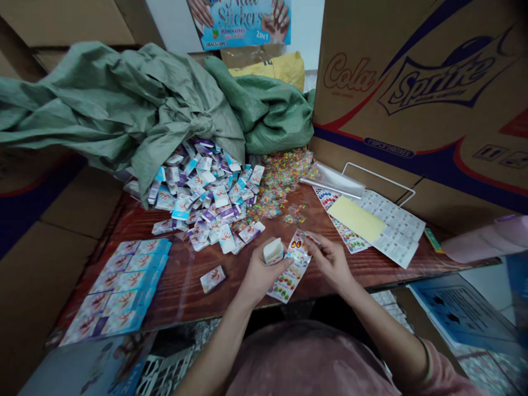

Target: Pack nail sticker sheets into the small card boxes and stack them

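Observation:
My left hand (260, 270) is closed around a small open-topped white box (273, 251), and its thumb lies against a sticker strip (289, 275). The strip slants down below the box, printed with rows of small colourful pictures. At the strip's upper end, the fingers of my right hand (328, 261) pinch its edge. One small closed box (213, 279) lies flat on the table, left of my left hand. Behind my hands is a heap of small boxes (220, 195), with a pile of tiny packets of colourful pieces (280, 181) beside it.
Rows of stacked small boxes (124, 286) stand at the table's left. Green sacks (177, 104) lie behind the heap. Sheets (388, 231), a yellow slip (357, 218) and a clear plastic bag (336, 179) lie at the right, before a large carton (416, 110). A pink bottle (482, 239) is far right.

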`<control>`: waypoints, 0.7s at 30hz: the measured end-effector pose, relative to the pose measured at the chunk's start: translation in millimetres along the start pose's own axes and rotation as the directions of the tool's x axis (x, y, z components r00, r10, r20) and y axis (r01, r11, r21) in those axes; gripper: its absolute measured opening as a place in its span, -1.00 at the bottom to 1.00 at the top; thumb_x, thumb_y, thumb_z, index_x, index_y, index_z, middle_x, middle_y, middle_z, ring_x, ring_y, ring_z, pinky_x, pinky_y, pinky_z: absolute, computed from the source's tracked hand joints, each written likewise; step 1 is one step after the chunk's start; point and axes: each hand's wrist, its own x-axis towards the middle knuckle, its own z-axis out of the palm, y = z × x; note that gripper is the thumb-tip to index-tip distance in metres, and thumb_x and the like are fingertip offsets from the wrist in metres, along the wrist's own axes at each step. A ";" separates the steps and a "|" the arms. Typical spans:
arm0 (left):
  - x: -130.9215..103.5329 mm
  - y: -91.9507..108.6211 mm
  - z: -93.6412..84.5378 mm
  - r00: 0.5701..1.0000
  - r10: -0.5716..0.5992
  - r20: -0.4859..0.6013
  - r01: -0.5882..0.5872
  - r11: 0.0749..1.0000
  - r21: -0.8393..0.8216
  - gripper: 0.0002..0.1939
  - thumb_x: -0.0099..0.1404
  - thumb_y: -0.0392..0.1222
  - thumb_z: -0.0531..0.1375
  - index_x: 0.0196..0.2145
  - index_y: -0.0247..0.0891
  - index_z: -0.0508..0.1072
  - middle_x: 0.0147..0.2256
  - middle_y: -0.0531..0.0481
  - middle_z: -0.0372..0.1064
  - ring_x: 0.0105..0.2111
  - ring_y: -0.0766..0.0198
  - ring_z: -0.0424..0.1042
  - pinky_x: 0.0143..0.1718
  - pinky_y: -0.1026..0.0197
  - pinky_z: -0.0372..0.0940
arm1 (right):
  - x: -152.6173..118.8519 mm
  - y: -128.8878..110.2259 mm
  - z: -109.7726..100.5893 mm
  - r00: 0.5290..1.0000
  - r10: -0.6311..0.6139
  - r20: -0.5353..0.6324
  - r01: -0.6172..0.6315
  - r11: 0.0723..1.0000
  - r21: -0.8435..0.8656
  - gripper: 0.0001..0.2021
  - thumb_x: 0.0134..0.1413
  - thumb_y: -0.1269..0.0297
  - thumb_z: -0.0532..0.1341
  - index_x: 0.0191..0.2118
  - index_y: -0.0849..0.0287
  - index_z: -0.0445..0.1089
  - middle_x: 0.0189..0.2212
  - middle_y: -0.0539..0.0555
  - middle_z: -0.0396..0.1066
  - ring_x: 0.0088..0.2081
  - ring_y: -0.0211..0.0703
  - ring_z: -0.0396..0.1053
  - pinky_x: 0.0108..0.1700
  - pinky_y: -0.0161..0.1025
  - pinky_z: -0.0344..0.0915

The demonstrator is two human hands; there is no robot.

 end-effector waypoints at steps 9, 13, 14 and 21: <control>1.7 4.1 0.9 0.997 0.073 0.033 -0.073 0.997 0.002 -0.80 -0.09 -0.23 0.36 -0.51 -0.27 0.42 -0.53 0.07 0.37 -0.49 0.33 0.34 -0.40 0.32 0.28 | -8.5 -10.9 -8.9 0.922 -0.177 0.345 0.257 0.945 -0.203 -0.65 0.26 0.29 0.05 0.13 0.11 0.32 0.03 0.16 0.38 0.05 -0.12 0.35 0.07 -0.18 0.30; 3.9 4.4 1.6 0.995 0.096 -0.005 -0.096 0.995 -0.006 -0.79 -0.09 -0.23 0.37 -0.50 -0.27 0.41 -0.48 0.06 0.39 -0.45 0.33 0.36 -0.36 0.31 0.30 | -13.8 -7.4 -1.5 0.948 -0.140 0.286 0.178 0.978 -0.112 -0.69 0.24 0.25 0.11 0.05 0.12 0.39 -0.10 0.13 0.49 -0.13 -0.14 0.47 -0.08 -0.24 0.39; 4.4 3.8 2.2 0.995 0.094 -0.010 -0.094 0.996 -0.006 -0.78 -0.10 -0.23 0.38 -0.50 -0.27 0.40 -0.49 0.07 0.39 -0.45 0.33 0.36 -0.36 0.31 0.30 | -14.2 -4.8 0.4 0.963 -0.108 0.245 0.136 0.986 -0.098 -0.71 0.23 0.25 0.11 0.01 0.12 0.42 -0.15 0.11 0.52 -0.19 -0.15 0.49 -0.14 -0.26 0.41; 1.6 -3.0 4.7 0.998 -0.053 0.027 0.054 0.997 -0.046 -0.73 -0.18 -0.22 0.41 -0.52 -0.29 0.41 -0.54 0.07 0.37 -0.51 0.34 0.33 -0.41 0.31 0.27 | -12.3 5.0 -3.3 0.989 -0.148 -0.003 0.145 0.971 -0.190 -0.72 0.24 0.27 0.08 -0.03 0.10 0.46 -0.15 0.11 0.51 -0.14 -0.10 0.48 -0.09 -0.19 0.42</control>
